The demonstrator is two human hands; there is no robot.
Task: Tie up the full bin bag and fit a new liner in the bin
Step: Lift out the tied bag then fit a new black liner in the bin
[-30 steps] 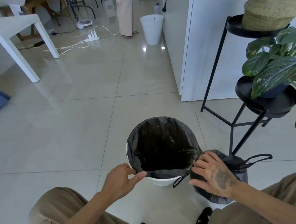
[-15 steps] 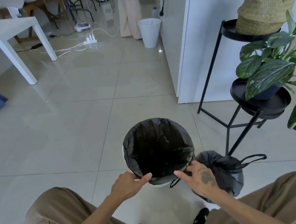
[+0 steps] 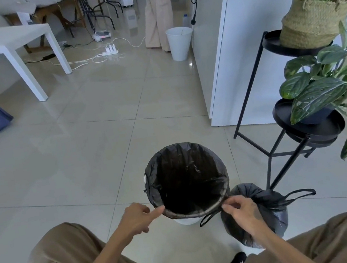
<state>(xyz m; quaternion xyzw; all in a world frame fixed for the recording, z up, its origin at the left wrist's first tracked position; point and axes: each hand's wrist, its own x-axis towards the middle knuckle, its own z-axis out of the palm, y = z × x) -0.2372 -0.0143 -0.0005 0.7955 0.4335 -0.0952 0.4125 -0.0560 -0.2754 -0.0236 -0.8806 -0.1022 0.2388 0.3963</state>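
The new liner sits in the bin, right in front of both hands. The right hand pinches its edge at the near rim. The left hand is loose, one finger touching the rim.

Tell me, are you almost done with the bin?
Nearly. The full bag is tied shut and sits on the floor beside the bin. A new liner is already inside, its edge folded over the rim. Right now the left hand touches the near edge and the right hand pinches the liner near its loose drawstring. Only that last tidying looks left.
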